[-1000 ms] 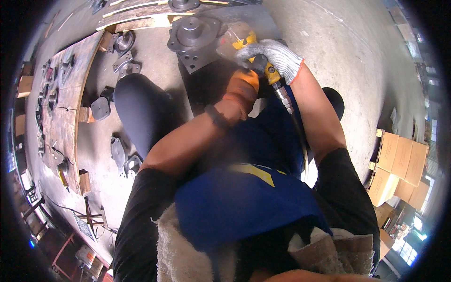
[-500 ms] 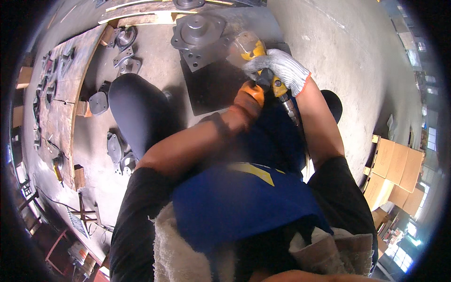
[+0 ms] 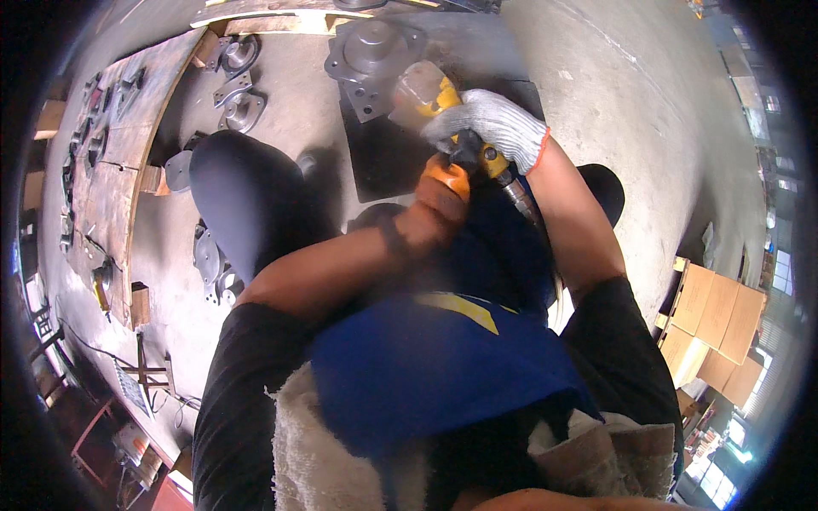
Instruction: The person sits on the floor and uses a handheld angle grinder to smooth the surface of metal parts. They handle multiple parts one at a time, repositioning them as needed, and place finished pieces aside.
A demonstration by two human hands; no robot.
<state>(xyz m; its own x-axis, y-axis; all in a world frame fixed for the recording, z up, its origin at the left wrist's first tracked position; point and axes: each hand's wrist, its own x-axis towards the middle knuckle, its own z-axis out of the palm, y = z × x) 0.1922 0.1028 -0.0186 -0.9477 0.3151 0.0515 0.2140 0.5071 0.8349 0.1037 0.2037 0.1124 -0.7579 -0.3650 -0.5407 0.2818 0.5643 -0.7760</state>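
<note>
A yellow air grinder [image 3: 445, 92] with a pale, worn guard is held in front of me. My right hand [image 3: 490, 128], in a white knit glove, is wrapped over its body. My left hand [image 3: 443, 183], in an orange glove, closes around the tool's dark side handle. From the tool's rear a metal hose fitting [image 3: 518, 198] points back toward my lap. Just beyond the guard, a grey flanged metal part [image 3: 373, 49] with a round boss and bolt holes lies on a dark plate [image 3: 388, 157]. Whether the grinder touches the part I cannot tell.
To the left, a low wooden bench [image 3: 119, 162] carries several metal parts. More flanged parts [image 3: 241, 111] lie on the floor beside it. Cardboard boxes [image 3: 716, 311] are stacked on a pallet at the right. A wooden pallet [image 3: 273, 19] lies at the far side.
The grinder has moved left with both hands on it, its guard now closer to the flanged part. The view has shifted slightly.
</note>
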